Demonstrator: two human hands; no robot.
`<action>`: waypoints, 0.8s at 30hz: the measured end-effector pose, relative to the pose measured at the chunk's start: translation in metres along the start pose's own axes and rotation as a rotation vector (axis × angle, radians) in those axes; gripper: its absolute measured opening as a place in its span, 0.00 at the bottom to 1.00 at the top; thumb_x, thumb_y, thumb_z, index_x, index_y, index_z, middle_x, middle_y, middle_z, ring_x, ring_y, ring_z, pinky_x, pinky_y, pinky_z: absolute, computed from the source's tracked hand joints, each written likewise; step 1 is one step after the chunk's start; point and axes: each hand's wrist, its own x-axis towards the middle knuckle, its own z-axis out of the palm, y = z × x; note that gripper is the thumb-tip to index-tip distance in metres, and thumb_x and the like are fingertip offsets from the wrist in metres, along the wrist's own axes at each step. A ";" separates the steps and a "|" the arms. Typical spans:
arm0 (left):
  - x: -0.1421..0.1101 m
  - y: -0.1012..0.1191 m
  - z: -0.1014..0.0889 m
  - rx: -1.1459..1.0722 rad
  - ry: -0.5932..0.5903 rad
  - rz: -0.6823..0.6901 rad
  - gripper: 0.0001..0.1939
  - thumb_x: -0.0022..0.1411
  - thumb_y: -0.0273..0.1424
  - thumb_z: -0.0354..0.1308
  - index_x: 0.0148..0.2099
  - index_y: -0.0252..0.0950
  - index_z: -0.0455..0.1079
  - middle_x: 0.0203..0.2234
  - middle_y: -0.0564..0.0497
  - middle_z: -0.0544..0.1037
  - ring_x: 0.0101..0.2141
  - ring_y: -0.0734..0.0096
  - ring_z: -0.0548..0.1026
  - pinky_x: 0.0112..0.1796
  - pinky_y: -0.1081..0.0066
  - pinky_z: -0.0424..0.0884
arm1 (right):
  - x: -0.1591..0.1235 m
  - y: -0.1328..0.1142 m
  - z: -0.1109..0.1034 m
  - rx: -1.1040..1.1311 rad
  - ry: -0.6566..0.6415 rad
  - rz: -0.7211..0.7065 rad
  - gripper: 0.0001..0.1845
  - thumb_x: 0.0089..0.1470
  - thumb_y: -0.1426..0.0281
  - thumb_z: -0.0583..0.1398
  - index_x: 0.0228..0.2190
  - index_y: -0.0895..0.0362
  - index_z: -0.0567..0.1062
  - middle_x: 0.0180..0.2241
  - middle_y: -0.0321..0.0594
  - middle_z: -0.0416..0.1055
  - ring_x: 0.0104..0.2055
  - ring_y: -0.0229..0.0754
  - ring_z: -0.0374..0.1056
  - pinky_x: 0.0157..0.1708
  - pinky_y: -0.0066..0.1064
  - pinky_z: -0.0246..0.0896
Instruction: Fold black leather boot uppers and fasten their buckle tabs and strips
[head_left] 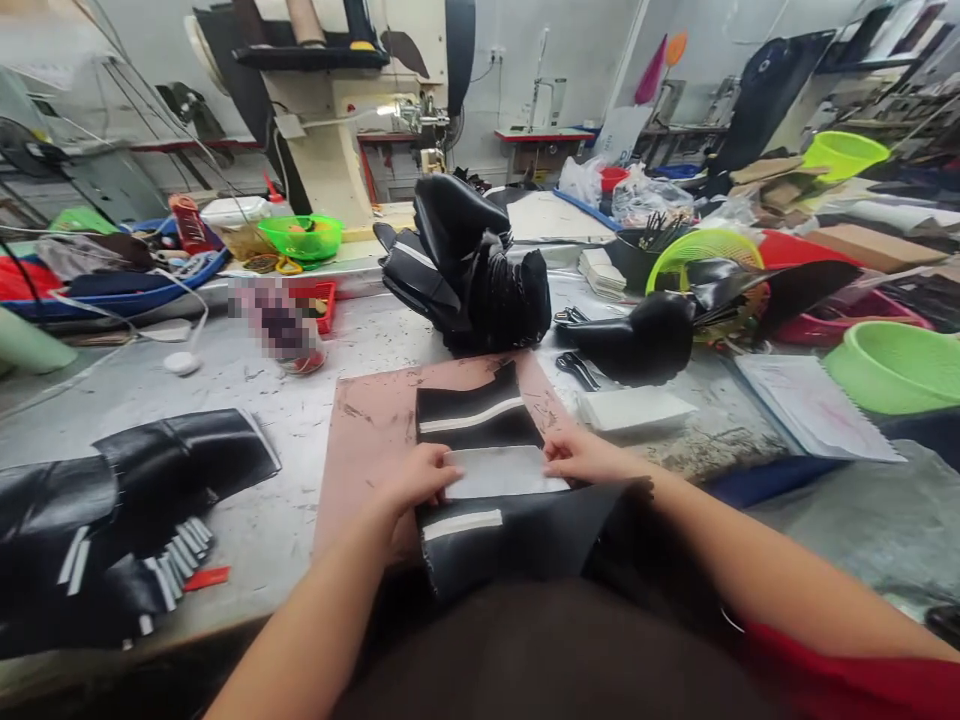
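Note:
A black leather piece (480,415) with white tape strips lies on a brown board (371,420) in front of me. Across its middle sits a white rectangular strip (501,472). My left hand (416,478) presses the strip's left end with its fingertips. My right hand (585,455) pinches the strip's right end. The leather's near edge hangs over the table edge toward my lap.
A stack of black leather pieces (112,520) lies at the left, a heap of black pieces (469,265) behind the board. Scissors (576,368) and a white pad (636,408) are to the right. Green bowls (896,365), baskets and a sewing machine (337,130) stand around.

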 end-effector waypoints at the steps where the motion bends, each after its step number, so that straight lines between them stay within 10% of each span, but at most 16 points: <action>1: 0.001 0.000 -0.001 0.000 -0.003 -0.009 0.12 0.47 0.35 0.56 0.22 0.35 0.57 0.10 0.61 0.62 0.13 0.79 0.65 0.13 0.81 0.57 | 0.000 0.001 -0.001 0.013 -0.002 0.024 0.11 0.39 0.65 0.61 0.22 0.57 0.64 0.16 0.29 0.62 0.19 0.34 0.60 0.20 0.26 0.55; 13: 0.002 -0.009 -0.002 -0.055 0.012 0.122 0.17 0.48 0.44 0.54 0.24 0.35 0.59 0.15 0.61 0.60 0.17 0.82 0.62 0.19 0.80 0.58 | 0.000 0.009 -0.009 -0.106 -0.008 -0.081 0.23 0.34 0.65 0.66 0.33 0.57 0.65 0.18 0.25 0.60 0.22 0.33 0.58 0.22 0.24 0.52; 24: 0.006 0.000 0.004 0.072 0.069 -0.046 0.16 0.47 0.42 0.56 0.23 0.37 0.56 0.07 0.61 0.61 0.11 0.77 0.64 0.14 0.79 0.58 | -0.001 0.001 -0.012 -0.414 0.103 -0.014 0.12 0.48 0.66 0.58 0.18 0.56 0.64 0.20 0.34 0.63 0.26 0.38 0.61 0.26 0.27 0.52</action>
